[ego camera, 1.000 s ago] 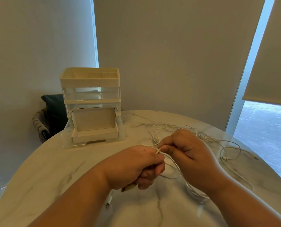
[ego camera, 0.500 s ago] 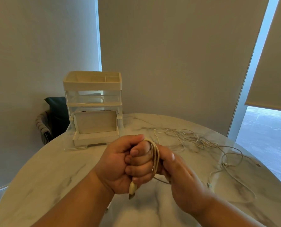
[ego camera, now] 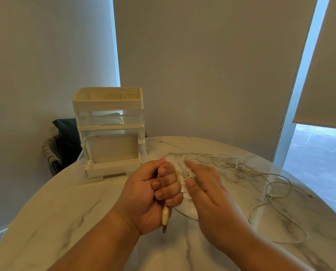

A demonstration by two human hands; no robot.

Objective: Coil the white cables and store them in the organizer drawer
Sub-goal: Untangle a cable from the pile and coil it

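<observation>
My left hand (ego camera: 149, 194) is closed in a fist over the table, gripping loops of a white cable (ego camera: 178, 178). The cable's USB plug (ego camera: 165, 218) hangs out below the fist. My right hand (ego camera: 212, 198) is just right of it, motion-blurred, its fingers fairly straight. Its thumb appears to pinch the same cable against them. The cable's loose length (ego camera: 271, 200) trails right across the table. A tangle of other white cables (ego camera: 227, 163) lies behind my right hand. The cream organizer (ego camera: 108, 106) stands at the back left, its bottom drawer (ego camera: 112, 167) pulled out.
The round marble table (ego camera: 65, 212) has its curved edge near the organizer and the far right. A dark chair (ego camera: 65, 137) stands behind the table at the left. Blinds and a window fill the background.
My right hand has come from beneath my left fist round to its right side with its fingers straightened, carrying the cable. My left fist has stayed put, still gripping the loops.
</observation>
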